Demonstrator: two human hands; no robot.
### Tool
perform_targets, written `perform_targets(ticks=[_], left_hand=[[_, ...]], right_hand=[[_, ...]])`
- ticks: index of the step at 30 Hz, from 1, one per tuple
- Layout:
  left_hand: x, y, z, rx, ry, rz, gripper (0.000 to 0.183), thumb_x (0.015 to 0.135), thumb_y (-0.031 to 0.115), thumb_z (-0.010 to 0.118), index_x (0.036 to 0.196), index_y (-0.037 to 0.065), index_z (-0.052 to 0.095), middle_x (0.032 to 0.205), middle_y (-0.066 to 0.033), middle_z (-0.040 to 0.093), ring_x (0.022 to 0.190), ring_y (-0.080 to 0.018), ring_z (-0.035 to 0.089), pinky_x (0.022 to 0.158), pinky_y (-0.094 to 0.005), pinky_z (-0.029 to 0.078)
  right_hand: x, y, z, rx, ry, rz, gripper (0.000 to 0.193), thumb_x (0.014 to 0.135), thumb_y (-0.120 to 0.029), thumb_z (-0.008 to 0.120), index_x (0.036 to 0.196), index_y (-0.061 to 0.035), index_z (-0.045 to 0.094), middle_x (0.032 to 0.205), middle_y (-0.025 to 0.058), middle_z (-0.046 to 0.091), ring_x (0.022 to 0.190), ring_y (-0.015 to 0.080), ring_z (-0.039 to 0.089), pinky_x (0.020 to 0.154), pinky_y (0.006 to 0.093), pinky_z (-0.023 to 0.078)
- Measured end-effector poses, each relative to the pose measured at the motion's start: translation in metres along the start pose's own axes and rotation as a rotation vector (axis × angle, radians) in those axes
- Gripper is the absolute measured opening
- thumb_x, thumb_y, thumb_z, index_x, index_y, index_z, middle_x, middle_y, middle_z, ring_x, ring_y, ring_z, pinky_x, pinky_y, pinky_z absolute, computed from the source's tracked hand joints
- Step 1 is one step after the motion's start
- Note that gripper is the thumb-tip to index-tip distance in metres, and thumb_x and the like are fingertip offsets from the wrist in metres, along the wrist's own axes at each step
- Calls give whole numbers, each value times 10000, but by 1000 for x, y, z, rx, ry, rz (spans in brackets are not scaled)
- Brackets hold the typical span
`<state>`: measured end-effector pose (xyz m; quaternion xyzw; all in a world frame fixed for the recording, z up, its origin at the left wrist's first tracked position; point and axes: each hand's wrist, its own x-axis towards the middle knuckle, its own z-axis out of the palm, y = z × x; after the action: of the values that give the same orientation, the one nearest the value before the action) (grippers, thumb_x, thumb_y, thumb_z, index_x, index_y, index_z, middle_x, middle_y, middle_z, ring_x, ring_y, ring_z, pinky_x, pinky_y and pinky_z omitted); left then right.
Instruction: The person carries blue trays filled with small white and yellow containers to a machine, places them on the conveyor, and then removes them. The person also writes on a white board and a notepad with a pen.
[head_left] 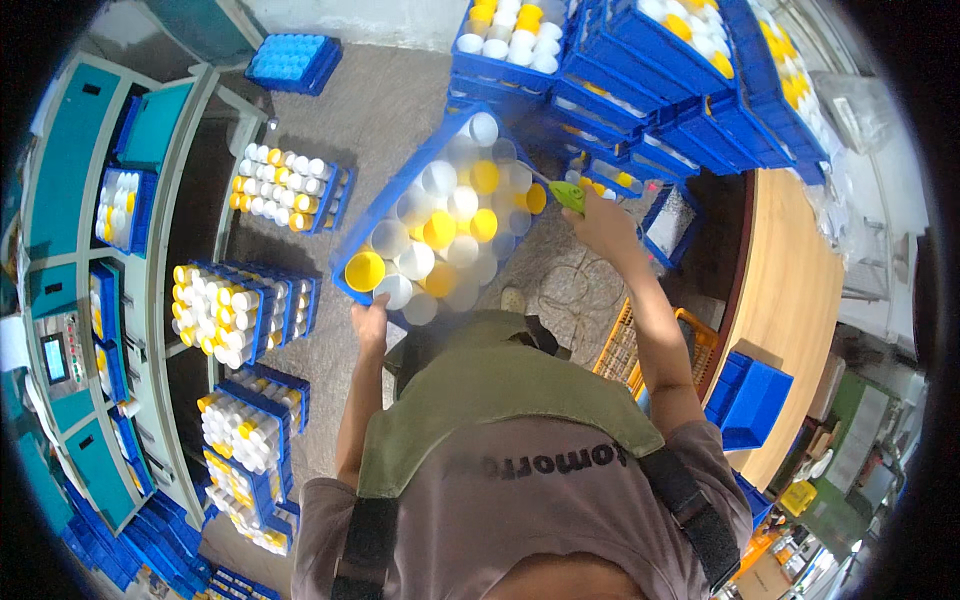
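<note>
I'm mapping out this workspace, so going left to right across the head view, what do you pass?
Teal shelving unit → crates of bobbins on the floor → left hand → held blue crate → right hand → wooden table.

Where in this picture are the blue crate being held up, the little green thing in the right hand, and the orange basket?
blue crate (352,262), head view, on its near blue side wall.
green thing (569,194), head view, on its body above the fingers.
orange basket (622,352), head view, on its left mesh wall.

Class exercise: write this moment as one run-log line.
left hand: holds blue crate edge | right hand: grips green tool | crate: white and yellow bobbins
</note>
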<state>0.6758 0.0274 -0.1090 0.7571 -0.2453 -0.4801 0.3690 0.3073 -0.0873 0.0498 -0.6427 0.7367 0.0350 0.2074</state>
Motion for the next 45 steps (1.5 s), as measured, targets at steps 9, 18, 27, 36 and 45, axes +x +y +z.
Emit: perform_targets(ticks=[9,18,27,36,45], left_hand=[[-62,-24,46,88,-65,96,286,755,133,641,971,-54,650,878,-107,677,801,-205,632,725,-342,482],[-105,-30,77,142,-4,115,249,764,130,624,941,-40,665,860,-104,689,800,-201,639,745,-338,482],[-104,-32,78,202,17,140,306,750,213,650,916,-44,669,829,-128,690,779,-208,648,728,-356,482],[-118,-5,86,398,110,67,351,717,288,652,803,-51,678,751,-200,675,777,-284,671,732,-383,490],[-110,7,105,694,126,1,683,731,282,624,1259,-108,436,930,-310,637,963,-421,617,883,-449,465]], right_hand=[[-23,77,-28,57,78,-64,413,845,-344,604,1063,0,535,931,227,650,868,384,637,750,476,502],[-34,124,-29,-10,-39,-74,517,851,-384,576,1206,-15,502,1011,238,636,938,391,617,799,488,488],[-27,132,-29,70,75,-97,425,849,-361,585,1062,4,542,926,233,656,885,399,637,755,487,500],[-50,112,-17,84,-83,-303,529,827,-366,602,1179,23,533,871,233,658,849,377,651,724,475,513],[-84,71,-10,12,-153,-426,501,855,-319,606,1205,27,511,886,260,644,862,413,627,767,473,492]])
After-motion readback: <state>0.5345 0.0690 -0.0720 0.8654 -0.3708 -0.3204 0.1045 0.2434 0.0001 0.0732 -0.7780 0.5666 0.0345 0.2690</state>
